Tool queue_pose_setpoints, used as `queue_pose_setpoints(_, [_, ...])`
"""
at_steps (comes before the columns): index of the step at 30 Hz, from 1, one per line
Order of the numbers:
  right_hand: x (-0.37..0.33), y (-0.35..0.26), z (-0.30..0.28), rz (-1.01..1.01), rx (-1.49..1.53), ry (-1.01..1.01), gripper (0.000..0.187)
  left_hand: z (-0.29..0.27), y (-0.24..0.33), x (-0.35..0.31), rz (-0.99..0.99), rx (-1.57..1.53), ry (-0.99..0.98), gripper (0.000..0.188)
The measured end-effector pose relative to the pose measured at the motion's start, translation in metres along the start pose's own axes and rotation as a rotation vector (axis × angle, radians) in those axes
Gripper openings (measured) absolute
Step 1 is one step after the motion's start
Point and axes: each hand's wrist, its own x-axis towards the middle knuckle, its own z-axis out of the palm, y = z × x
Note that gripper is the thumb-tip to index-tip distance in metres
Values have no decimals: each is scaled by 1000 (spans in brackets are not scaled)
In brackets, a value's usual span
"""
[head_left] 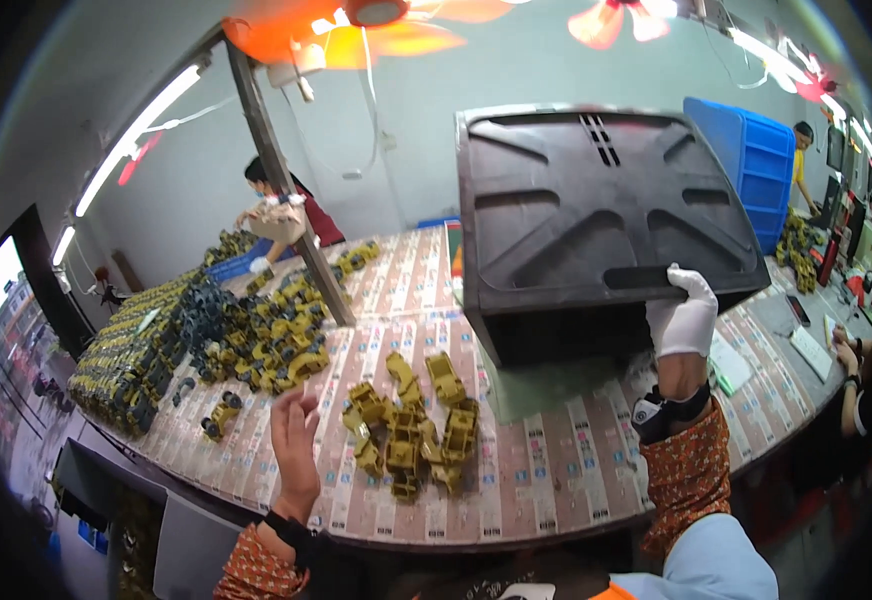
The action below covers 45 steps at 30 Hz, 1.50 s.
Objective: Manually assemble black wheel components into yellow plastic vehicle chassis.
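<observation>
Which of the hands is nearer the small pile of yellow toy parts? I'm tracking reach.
Left. The left hand hovers open just beside the pile of yellow toy parts; the gloved right hand is farther off, gripping the tipped black bin.

You see one head-worn fisheye view, looking down and forward from close above the near edge of the bench (556,470), its rim bending edges.

A big table (576,470) is covered in striped printed paper. A small heap of yellow toy parts (411,425) lies near its front edge. Many more yellow and dark toy cars (206,335) are piled along the left side.
</observation>
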Motion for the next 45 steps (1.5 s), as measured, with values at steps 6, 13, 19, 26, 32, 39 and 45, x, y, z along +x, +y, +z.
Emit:
queue_pose_setpoints(6, [-47,-10,-29,-53,-53,-8,6,93,33,14,-389,-321,-365,65])
queue_pose_setpoints(13, [-122,-21,-63,-60,-172,130,10,160,-38,28,-785,-618,-623,84])
queue_pose_setpoints(19, [-145,-23,-101,52,-109,129,10,195,-42,8,-805,-579,-640,60])
queue_pose_setpoints(26, [-150,-20,-152,109,4,-14,29,160,-116,6,-862,-684,-848,55])
queue_pose_setpoints(32, [-162,-3,-260,37,-480,-153,52,171,-144,-1,-746,-577,-818,61])
queue_pose_setpoints(39, [-177,4,-303,-108,-1536,-141,47,164,-134,-22,-851,-595,-882,61])
queue_pose_setpoints(45, [-175,-10,-375,-279,-1806,-255,46,184,-121,-25,-851,-662,-961,62])
